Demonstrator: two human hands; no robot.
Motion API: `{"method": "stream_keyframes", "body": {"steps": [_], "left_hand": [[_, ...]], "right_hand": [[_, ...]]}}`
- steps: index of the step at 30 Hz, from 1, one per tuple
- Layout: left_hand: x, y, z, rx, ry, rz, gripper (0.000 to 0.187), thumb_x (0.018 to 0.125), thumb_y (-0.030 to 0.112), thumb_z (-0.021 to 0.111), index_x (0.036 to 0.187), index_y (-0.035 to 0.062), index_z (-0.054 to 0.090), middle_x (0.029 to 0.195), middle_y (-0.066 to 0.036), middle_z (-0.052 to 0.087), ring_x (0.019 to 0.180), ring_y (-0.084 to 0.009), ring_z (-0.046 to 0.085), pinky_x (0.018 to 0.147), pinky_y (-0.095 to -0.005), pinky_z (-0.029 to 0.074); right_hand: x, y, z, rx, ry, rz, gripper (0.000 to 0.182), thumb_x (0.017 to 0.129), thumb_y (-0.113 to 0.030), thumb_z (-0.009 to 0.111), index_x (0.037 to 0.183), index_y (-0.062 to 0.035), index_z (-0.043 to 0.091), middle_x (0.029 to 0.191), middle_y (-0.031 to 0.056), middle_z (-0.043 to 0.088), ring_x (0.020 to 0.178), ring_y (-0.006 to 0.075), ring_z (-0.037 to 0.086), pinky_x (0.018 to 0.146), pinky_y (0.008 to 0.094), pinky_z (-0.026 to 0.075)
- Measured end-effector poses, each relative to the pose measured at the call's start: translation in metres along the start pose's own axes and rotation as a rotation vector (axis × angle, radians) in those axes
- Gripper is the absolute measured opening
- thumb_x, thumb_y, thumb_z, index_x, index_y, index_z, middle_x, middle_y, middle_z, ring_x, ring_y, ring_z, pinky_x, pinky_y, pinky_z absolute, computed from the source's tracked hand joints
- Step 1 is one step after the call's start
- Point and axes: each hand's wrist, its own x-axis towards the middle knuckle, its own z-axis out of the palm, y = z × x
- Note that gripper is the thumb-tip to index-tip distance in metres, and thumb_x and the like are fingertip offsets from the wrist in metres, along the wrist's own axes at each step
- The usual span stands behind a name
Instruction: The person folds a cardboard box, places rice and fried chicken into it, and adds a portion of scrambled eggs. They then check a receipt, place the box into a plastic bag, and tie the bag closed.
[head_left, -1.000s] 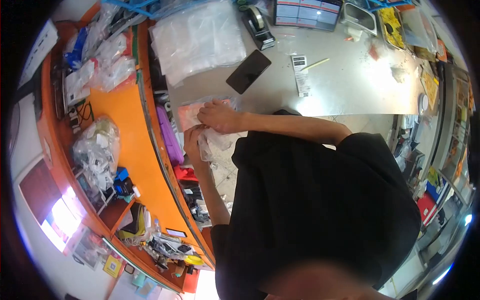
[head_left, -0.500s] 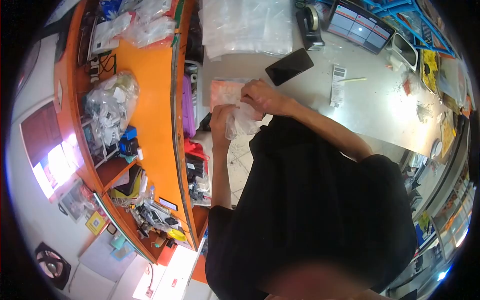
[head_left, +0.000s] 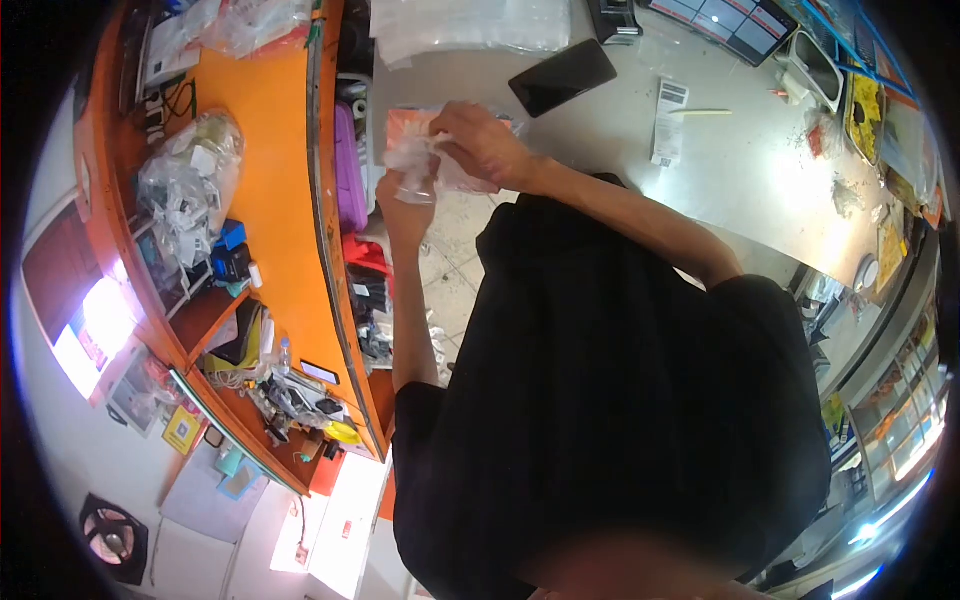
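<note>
A clear plastic bag [head_left: 412,168] is crumpled between my two hands at the near left corner of the metal table. My left hand [head_left: 402,205] is closed on the bag's lower end. My right hand [head_left: 482,145] pinches the upper part of it, fingers bent and pressed together. Behind the bag, partly covered by it and by my hands, lies a flat packet with an orange print [head_left: 405,122]. What the bag contains, if anything, cannot be made out. To the right of my right hand a black phone [head_left: 563,78] rests on the table.
A stack of clear plastic bags [head_left: 470,25] lies at the back, beside a tape dispenser [head_left: 612,20]. A screen [head_left: 722,28] stands at the back right. A printed paper slip [head_left: 670,122] and thin stick [head_left: 706,112] lie further right. An orange counter [head_left: 275,160] runs along the left.
Both hands and the bag have shifted up and left in view, partly because the camera view has moved. The bag is now bunched higher between my hands.
</note>
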Motion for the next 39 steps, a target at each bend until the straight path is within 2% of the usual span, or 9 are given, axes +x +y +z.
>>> {"method": "stream_keyframes", "body": {"steps": [3,6,10,16,19,21,22,24,39], "left_hand": [[0.002,-0.009,-0.003,-0.495,-0.068,-0.413,0.018,0.084,0.012,0.071,0.096,-0.0016,0.068,0.087,-0.005,0.068,0.078,-0.0125,0.061,0.073,-0.0278,0.048],[0.003,-0.01,0.0,-0.636,-0.02,-0.612,0.017,0.084,0.009,0.07,0.097,-0.0015,0.067,0.092,-0.007,0.068,0.082,-0.0129,0.062,0.075,-0.0273,0.048],[0.0,-0.012,0.001,-0.818,-0.004,-0.612,0.018,0.085,0.009,0.069,0.1,-0.0011,0.066,0.096,-0.008,0.067,0.086,-0.0135,0.062,0.078,-0.0274,0.049],[-0.012,-0.029,0.007,-0.744,-0.004,-0.517,0.018,0.086,0.009,0.067,0.102,-0.0005,0.065,0.096,-0.008,0.067,0.088,-0.0165,0.062,0.082,-0.0276,0.049],[-0.016,-0.024,0.006,-0.694,0.015,-0.401,0.016,0.087,0.008,0.066,0.1,-0.0014,0.065,0.099,-0.009,0.066,0.091,-0.0166,0.062,0.082,-0.0276,0.049],[-0.017,-0.025,0.004,-0.544,-0.011,-0.183,0.015,0.087,0.006,0.064,0.1,-0.0016,0.064,0.103,-0.01,0.064,0.093,-0.0159,0.06,0.083,-0.028,0.048],[-0.019,-0.026,0.005,-0.546,-0.01,-0.199,0.015,0.087,0.006,0.064,0.1,-0.0016,0.064,0.103,-0.01,0.064,0.093,-0.0159,0.06,0.083,-0.028,0.048],[-0.021,-0.027,0.007,-0.508,-0.018,-0.204,0.015,0.087,0.004,0.062,0.101,-0.0008,0.063,0.102,-0.009,0.062,0.094,-0.0153,0.059,0.084,-0.0281,0.047],[-0.023,-0.017,0.008,-0.558,-0.006,-0.262,0.013,0.089,0.008,0.062,0.101,0.0035,0.064,0.097,-0.005,0.06,0.091,-0.0135,0.057,0.083,-0.0269,0.046]], "right_hand": [[-0.025,0.005,0.004,0.159,-0.014,-0.053,0.02,0.075,-0.012,0.072,0.095,-0.0132,0.066,0.092,0.0014,0.058,0.088,0.0195,0.054,0.081,0.0336,0.039],[-0.033,-0.015,-0.004,-0.182,-0.211,-0.188,0.026,0.076,-0.012,0.072,0.102,-0.0169,0.067,0.092,-0.0008,0.058,0.084,0.0183,0.054,0.08,0.0336,0.038],[-0.036,-0.013,0.006,-0.233,-0.239,-0.218,0.03,0.077,-0.01,0.07,0.105,-0.0214,0.069,0.091,-0.0024,0.058,0.081,0.0168,0.052,0.081,0.0337,0.037],[-0.033,-0.011,0.007,0.087,-0.097,-0.113,0.023,0.078,-0.004,0.069,0.099,-0.0127,0.071,0.096,0.0019,0.063,0.084,0.0165,0.06,0.072,0.0308,0.045],[-0.029,-0.021,0.006,0.341,-0.097,0.093,0.019,0.082,-0.002,0.068,0.099,-0.0078,0.07,0.101,0.0036,0.064,0.089,0.0154,0.063,0.07,0.0255,0.05],[-0.03,-0.024,0.007,0.545,-0.117,0.26,0.013,0.085,-0.004,0.067,0.098,-0.0045,0.07,0.099,0.0037,0.066,0.088,0.0123,0.063,0.072,0.0229,0.052],[-0.031,-0.024,0.009,0.548,-0.126,0.273,0.013,0.085,-0.004,0.067,0.098,-0.0045,0.07,0.099,0.0037,0.066,0.088,0.0123,0.063,0.072,0.0229,0.052],[-0.031,-0.022,0.012,0.812,-0.099,0.57,0.008,0.086,-0.004,0.067,0.093,-0.0018,0.07,0.094,0.0041,0.068,0.08,0.0101,0.063,0.069,0.0229,0.052],[-0.022,-0.022,0.006,0.803,-0.104,0.678,0.013,0.084,-0.004,0.07,0.094,0.0017,0.064,0.08,0.005,0.067,0.072,0.0072,0.062,0.065,0.0211,0.05]]}}
